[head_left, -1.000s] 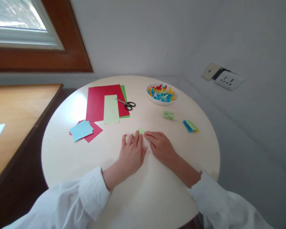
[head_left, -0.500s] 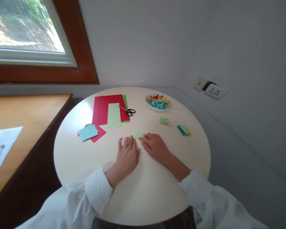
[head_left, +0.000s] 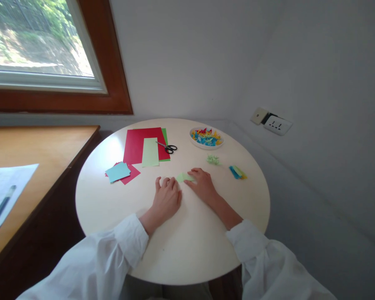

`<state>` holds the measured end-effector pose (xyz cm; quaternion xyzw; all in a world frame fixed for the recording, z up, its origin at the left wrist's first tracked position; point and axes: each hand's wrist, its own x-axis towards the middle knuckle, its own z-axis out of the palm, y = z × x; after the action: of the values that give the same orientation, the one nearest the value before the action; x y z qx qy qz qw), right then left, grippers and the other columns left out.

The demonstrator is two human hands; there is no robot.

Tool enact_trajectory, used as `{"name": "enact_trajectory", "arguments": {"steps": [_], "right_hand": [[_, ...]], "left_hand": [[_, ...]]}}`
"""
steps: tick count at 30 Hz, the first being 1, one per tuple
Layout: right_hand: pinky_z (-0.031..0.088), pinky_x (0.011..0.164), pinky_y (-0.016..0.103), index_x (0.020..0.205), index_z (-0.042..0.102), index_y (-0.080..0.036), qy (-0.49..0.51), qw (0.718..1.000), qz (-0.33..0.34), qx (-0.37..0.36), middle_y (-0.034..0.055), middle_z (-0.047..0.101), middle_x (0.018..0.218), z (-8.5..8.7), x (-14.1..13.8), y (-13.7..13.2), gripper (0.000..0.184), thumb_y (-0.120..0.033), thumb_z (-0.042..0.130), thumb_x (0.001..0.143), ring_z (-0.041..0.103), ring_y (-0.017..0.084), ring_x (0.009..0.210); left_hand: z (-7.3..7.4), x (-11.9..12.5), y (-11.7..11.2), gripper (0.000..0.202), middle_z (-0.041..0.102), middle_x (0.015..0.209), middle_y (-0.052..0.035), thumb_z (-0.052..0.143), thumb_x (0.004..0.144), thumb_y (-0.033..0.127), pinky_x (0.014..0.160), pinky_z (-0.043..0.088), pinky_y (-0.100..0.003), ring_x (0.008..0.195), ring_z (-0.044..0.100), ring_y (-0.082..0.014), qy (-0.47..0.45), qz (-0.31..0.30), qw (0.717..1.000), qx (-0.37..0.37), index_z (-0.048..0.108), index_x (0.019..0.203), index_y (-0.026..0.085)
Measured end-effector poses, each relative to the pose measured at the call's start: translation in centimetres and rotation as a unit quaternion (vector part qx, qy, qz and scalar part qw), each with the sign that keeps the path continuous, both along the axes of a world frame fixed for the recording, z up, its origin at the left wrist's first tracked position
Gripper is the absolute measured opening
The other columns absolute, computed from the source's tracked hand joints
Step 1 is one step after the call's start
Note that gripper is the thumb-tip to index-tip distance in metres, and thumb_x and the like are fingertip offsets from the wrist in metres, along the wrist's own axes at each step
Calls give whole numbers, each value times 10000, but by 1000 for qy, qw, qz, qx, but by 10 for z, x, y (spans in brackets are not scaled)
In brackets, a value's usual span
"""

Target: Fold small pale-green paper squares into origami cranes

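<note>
Between my hands a small light green paper point(head_left: 183, 177) lies flat on the round white table point(head_left: 175, 258), with a crease line showing. My left hand point(head_left: 168, 196) rests palm down, its fingers apart and slightly bent, with fingertips at the paper's left edge. From the other side my right hand point(head_left: 203, 186) has its thumb and fingers on the paper's right end, pinching it and partly covering it. Beyond my right hand sits a cluster of light green folded paper bits point(head_left: 213, 160).
A white dish point(head_left: 203, 145) holds colourful folded papers. Black-handled scissors point(head_left: 169, 148) lie across red sheets point(head_left: 134, 143) and a pale green strip point(head_left: 150, 154). Blue squares point(head_left: 118, 171) are at left, coloured strips point(head_left: 237, 172) at right. A wooden desk point(head_left: 50, 146) adjoins.
The paper between my hands looks wider, with a visible crease. My right thumb and fingers have spread a little around its right end. The camera view has shifted slightly.
</note>
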<state>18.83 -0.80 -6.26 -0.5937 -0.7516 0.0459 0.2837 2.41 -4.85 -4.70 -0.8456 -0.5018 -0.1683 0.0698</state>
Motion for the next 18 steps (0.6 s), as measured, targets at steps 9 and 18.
{"name": "enact_trajectory", "arguments": {"steps": [9, 18], "right_hand": [[384, 899, 419, 840, 642, -218, 56, 998, 0, 10, 38, 657, 990, 2, -1, 0, 111, -228, 641, 729, 597, 198, 978], [332, 877, 397, 719, 607, -190, 91, 995, 32, -12, 41, 671, 937, 8, -1, -7, 69, -150, 658, 696, 608, 194, 945]], "left_hand": [[1, 0, 19, 313, 635, 1018, -111, 425, 872, 252, 853, 312, -432, 956, 542, -256, -49, 31, 997, -55, 490, 1160, 146], [4, -1, 18, 274, 601, 1071, -89, 479, 818, 150, 866, 318, -407, 986, 523, -232, -107, 14, 993, -46, 573, 1071, 192]]}}
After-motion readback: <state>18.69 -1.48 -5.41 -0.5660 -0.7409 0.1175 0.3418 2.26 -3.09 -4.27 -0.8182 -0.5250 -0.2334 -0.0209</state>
